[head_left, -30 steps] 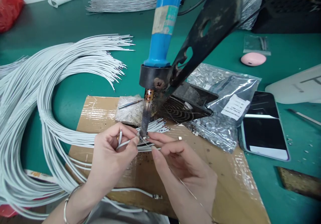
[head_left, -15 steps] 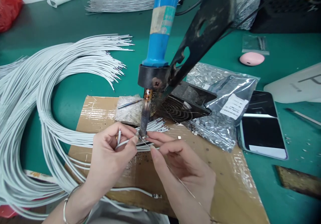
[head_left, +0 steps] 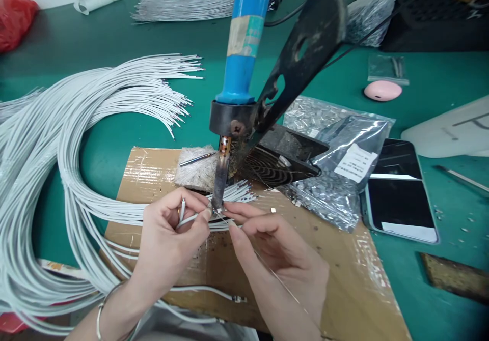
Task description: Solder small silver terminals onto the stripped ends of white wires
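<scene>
A blue-handled soldering iron is clamped in a black stand, its dark tip pointing down between my hands. Pinched between the thumb and fingers of my left hand is a white cable, whose end lies right by the tip. My right hand is closed on a thin solder wire that runs back across the palm, its front end meeting the tip. A tiny metal connector sits at the tip; its contact with the cable is too small to make out. More white cables lie behind my fingers.
Cardboard covers the work spot. A large bundle of white cables curves along the left. To the right are a bag of small metal parts, a phone and a black fan. A finished-looking cable end lies in front.
Both hands stay almost still at the iron's tip, with the cable and solder wire held as before. The whole view has shifted slightly.
</scene>
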{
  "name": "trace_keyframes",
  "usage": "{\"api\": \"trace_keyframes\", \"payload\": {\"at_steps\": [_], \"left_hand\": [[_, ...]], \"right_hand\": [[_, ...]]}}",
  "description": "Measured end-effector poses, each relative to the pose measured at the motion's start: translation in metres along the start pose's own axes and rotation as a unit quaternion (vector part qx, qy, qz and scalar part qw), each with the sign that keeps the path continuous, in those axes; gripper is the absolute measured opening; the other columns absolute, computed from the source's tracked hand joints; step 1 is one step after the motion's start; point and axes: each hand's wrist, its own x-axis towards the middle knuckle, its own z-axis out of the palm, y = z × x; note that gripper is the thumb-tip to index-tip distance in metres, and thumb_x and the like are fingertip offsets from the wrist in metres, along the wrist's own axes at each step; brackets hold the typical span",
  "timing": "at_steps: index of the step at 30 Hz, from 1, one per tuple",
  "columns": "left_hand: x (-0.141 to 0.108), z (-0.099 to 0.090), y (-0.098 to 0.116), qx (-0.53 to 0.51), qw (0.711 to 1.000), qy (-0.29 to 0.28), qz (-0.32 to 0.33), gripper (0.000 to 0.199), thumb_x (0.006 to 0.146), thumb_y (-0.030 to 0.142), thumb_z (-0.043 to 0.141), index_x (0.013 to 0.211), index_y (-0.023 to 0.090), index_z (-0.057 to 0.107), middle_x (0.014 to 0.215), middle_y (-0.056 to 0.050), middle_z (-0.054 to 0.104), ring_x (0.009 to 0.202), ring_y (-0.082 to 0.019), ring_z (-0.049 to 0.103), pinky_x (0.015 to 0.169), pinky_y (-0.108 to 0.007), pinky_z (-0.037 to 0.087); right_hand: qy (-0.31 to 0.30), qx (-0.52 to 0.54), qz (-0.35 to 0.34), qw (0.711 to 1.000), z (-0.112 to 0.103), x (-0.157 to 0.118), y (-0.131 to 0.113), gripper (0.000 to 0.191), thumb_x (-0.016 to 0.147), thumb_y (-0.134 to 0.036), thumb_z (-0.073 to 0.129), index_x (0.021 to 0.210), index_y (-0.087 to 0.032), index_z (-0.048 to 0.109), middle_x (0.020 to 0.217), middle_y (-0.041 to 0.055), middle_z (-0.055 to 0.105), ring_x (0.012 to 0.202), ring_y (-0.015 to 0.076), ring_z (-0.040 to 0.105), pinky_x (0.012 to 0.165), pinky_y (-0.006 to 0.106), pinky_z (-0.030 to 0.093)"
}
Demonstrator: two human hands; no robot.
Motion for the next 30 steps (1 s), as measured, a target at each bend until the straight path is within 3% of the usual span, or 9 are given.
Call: {"api": "trace_keyframes", "payload": {"at_steps": [30], "left_hand": [[-0.0011,-0.0012,0.0011,0.024,1.000,-0.003,0.004,0.015,0.074,0.011,0.077,0.063,0.017,0.069,0.075,-0.001,0.071,0.063,-0.012,0.060,0.057,-0.019,0.048]], "right_hand": [[-0.007,-0.014,-0.031,0.999,-0.0017,0.0024,0.0014,0.017,0.091,-0.022,0.077,0.076,-0.023,0.069,0.105,0.0034,0.082,0.098,0.0191,0.078,0.089,0.030,0.064]]}}
